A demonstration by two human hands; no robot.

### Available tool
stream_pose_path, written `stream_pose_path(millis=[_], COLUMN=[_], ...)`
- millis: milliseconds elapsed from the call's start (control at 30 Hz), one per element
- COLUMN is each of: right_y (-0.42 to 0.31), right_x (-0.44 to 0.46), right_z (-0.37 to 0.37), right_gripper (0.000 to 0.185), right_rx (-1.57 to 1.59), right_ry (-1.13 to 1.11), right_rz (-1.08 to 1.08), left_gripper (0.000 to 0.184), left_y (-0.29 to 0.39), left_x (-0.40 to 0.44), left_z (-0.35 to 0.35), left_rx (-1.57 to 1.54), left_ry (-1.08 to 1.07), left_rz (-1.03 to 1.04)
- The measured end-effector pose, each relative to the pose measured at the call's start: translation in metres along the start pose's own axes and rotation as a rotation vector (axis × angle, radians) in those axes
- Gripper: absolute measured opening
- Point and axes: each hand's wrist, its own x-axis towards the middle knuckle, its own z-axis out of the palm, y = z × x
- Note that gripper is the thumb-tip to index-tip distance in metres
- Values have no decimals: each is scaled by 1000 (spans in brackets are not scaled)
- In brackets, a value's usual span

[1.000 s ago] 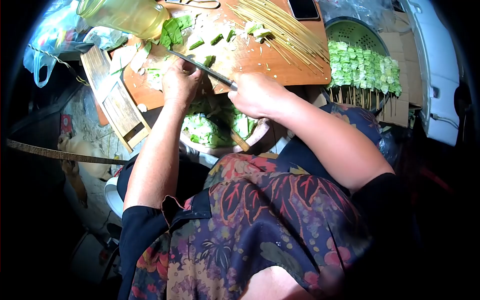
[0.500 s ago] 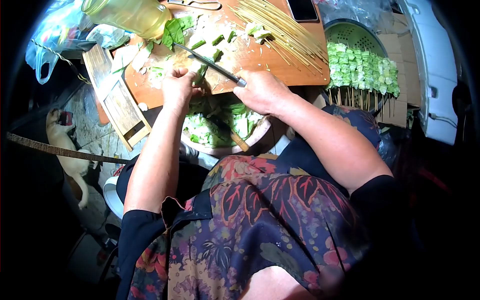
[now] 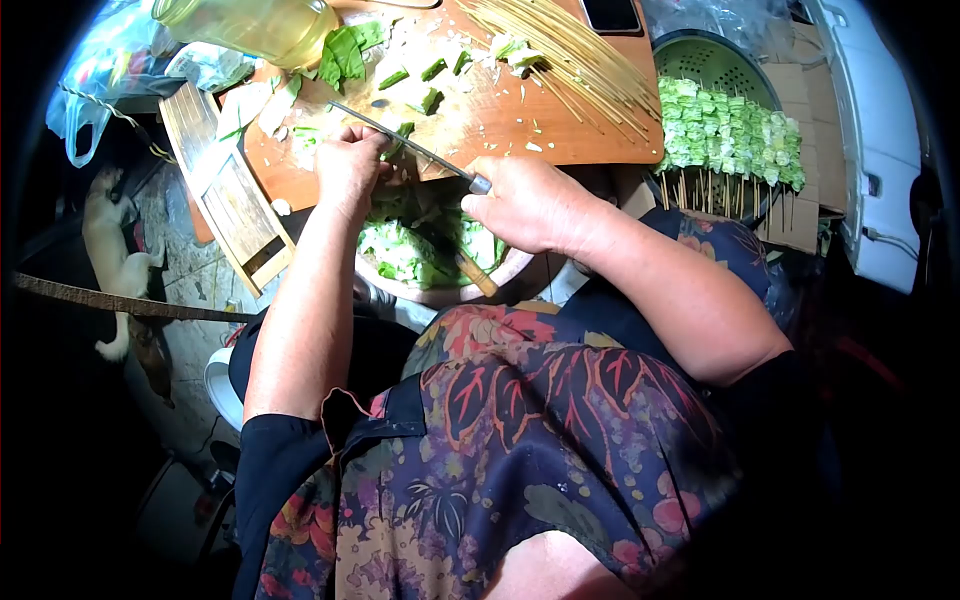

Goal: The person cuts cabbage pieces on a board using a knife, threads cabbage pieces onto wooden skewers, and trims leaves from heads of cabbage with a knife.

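Note:
My right hand (image 3: 525,203) is closed round the handle of a knife (image 3: 425,152), its long blade slanting up and left over the board's near edge. My left hand (image 3: 347,168) pinches a piece of green leafy vegetable (image 3: 403,131) just beside the blade. Both hands are at the near edge of an orange-brown wooden board (image 3: 590,148). Several cut green pieces (image 3: 432,101) and a larger leaf (image 3: 345,52) lie beyond them. Below the hands stands a round bowl (image 3: 440,298) of cut pale green leaves (image 3: 395,255), with a wooden handle (image 3: 478,277) sticking out of it.
Thin wooden skewers (image 3: 575,70) lie on the board, near a phone (image 3: 611,14) and a jar of yellowish liquid (image 3: 255,32). At the right, skewered greens (image 3: 725,140) rest by a green colander (image 3: 695,60). A wooden slicer (image 3: 235,195) leans at the left; a dog (image 3: 108,240) is on the floor.
The knife blade has turned flatter and its tip has dropped left, closer to my left hand. Both hands have shifted slightly. The dog has moved.

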Motion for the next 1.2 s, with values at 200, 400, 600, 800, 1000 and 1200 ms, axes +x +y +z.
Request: stream_pose_path(millis=[200, 400, 600, 800, 1000, 1200], right_y=[-8, -13, -13, -8, 8, 6], right_x=[9, 17, 24, 20, 38, 43], right_z=[-11, -10, -1, 7, 9, 2], right_gripper=[35, 34, 37, 38, 31, 30], right_rx=[-32, -52, -59, -18, 66, 159], right_ry=[-131, -149, -156, -68, 68, 99], right_rz=[54, 57, 78, 56, 66, 42], left_gripper=[5, 6, 7, 8, 22, 27], left_y=[1, -2, 0, -2, 4, 11], left_x=[6, 10, 5, 5, 25, 44], left_z=[-4, -4, -3, -2, 3, 6], left_rx=[90, 118, 195, 200, 271, 288], left_ry=[-43, -43, -39, -4, 87, 90], left_rz=[27, 60, 103, 156, 317, 422])
